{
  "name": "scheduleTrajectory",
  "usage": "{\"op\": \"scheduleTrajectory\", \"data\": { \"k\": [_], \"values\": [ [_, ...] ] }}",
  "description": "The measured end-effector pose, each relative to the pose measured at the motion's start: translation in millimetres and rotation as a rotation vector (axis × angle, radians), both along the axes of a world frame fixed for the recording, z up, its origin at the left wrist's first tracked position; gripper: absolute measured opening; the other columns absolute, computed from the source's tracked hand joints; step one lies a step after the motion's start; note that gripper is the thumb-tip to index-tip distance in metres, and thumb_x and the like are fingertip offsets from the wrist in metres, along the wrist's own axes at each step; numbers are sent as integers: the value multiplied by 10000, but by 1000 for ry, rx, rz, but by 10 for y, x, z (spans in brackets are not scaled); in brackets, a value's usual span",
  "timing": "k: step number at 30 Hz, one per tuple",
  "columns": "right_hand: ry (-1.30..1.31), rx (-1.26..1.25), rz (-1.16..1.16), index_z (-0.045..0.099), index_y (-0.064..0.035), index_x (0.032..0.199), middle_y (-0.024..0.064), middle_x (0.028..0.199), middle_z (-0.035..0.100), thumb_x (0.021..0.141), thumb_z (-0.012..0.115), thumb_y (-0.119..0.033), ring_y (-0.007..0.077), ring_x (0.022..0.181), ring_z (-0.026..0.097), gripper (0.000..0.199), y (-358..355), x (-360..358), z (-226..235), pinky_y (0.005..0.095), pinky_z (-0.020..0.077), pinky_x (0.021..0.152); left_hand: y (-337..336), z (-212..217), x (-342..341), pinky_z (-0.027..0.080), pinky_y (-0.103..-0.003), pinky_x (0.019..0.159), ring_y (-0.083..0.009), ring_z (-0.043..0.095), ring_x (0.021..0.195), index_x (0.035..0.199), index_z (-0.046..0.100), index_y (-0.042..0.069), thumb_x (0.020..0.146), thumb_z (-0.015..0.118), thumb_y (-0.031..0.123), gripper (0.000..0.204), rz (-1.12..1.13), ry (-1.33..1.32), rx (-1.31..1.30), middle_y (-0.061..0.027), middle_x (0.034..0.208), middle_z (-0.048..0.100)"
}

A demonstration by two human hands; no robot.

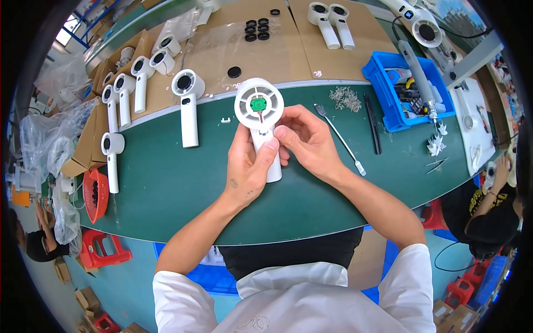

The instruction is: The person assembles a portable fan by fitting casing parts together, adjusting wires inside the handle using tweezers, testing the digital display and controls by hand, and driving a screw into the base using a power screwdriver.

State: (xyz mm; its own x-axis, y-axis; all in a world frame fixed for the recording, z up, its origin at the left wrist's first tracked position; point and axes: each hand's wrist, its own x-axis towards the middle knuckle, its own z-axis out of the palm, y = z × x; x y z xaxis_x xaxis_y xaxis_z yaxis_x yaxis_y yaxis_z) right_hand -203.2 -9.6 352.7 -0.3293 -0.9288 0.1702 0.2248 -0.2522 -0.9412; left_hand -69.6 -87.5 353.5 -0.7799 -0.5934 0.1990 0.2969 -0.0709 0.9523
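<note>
I hold a white handheld fan body [259, 105] upright over the green table mat [183, 188]. Its round head shows a green circuit board in the middle with thin wires running down. My left hand [248, 166] wraps around the handle from the left. My right hand [306, 139] grips the handle's upper part from the right, its thumb pressed just under the round head.
Several more white fan bodies [187, 105] lie to the left and at the back on cardboard. A blue bin [388, 105] with tools, an electric screwdriver [417, 77], a pile of screws [345, 97], black rings [256, 30] and a red basket [95, 194] surround me. Another person [491, 205] sits at right.
</note>
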Motion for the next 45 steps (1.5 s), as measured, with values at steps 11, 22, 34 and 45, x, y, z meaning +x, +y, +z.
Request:
{"op": "scheduleTrajectory", "data": {
  "k": [11,22,34,45],
  "values": [
    [-20,-16,21,555,1,1134,77,976,610,947,597,-83,53,625,511,209,-11,-11,-12,211,442,540,3,1,0,545,-295,716,-140,603,833,1311,358,-29,958,510,86,402,-6,-10,-10,-109,1072,554],
    [1,2,18,556,-4,1127,75,963,605,949,591,-77,58,622,511,195,-1,-29,-12,218,441,542,7,1,-9,537,-302,732,-146,602,838,1315,358,-35,965,493,106,401,-17,11,-3,-118,1073,555],
    [354,-100,-49,533,-3,1310,133,1165,580,905,588,-30,176,911,597,409,8,15,-8,269,532,734,-74,-15,-7,500,-311,812,-170,595,896,1322,381,-20,1017,396,236,399,42,89,147,-116,1066,572],
    [312,-83,7,502,13,1350,151,1255,563,999,464,-165,215,1103,591,395,40,-17,73,312,466,943,-147,197,16,580,-376,818,-265,658,967,1307,386,-40,983,480,264,455,-50,4,286,-189,1139,584]
  ]
}}
